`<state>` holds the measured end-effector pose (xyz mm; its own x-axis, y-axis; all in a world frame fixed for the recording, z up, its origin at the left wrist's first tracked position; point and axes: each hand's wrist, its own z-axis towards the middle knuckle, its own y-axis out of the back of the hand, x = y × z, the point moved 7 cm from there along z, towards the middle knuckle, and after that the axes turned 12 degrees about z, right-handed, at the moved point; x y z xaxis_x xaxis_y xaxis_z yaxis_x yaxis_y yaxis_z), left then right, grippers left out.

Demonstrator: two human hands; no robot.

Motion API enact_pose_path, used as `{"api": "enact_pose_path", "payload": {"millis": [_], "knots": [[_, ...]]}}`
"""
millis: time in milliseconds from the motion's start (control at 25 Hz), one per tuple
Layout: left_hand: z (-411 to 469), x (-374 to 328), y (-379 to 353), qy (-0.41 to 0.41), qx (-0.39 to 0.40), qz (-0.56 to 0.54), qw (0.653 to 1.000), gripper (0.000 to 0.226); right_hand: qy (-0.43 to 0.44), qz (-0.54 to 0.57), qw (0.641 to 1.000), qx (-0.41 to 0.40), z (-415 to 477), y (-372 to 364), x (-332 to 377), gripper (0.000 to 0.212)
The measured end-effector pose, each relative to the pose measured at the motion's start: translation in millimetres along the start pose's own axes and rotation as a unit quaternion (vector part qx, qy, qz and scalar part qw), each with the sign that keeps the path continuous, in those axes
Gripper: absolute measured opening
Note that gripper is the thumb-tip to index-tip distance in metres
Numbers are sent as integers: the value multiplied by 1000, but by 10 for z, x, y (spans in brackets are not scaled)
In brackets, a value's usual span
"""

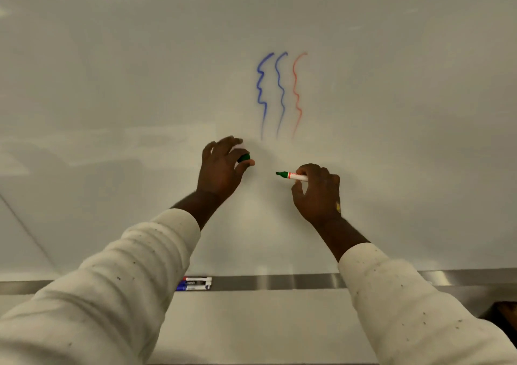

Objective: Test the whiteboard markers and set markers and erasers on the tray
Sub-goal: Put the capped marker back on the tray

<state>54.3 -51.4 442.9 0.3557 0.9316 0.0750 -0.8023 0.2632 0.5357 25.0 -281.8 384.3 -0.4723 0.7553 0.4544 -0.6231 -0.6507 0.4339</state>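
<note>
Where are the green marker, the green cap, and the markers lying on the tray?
green marker (293, 176), head view, on its barrel behind the green collar.
green cap (244, 158), head view, on its exposed side.
tray markers (195, 283), head view, middle of the group.

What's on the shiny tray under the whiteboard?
A few markers lie together on the tray. The left sleeve and right sleeve cover parts of it, so anything there is hidden.
</note>
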Motion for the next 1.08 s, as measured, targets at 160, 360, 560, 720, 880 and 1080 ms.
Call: {"api": "enact_pose_path", "payload": {"millis": [160,360,560,720,880,1080], "knots": [[554,108,221,-20,-39,20,999,25,46,-26,998,-42,378,141,235,20],[1192,293,451,-5,-80,28,996,31,64,107,989,-81,791,475,394,28],[1441,277,490,-13,-107,21,994,31,69,132,979,-136,1213,825,581,22],[1435,268,452,-20,-117,26,993,31,96,173,956,-217,1397,1035,715,20],[1422,266,468,-36,-124,31,991,26,120,203,934,-269,1406,1127,741,22],[1416,263,439,-44,-134,67,988,25,76,199,937,-276,1503,1088,588,28]]}}
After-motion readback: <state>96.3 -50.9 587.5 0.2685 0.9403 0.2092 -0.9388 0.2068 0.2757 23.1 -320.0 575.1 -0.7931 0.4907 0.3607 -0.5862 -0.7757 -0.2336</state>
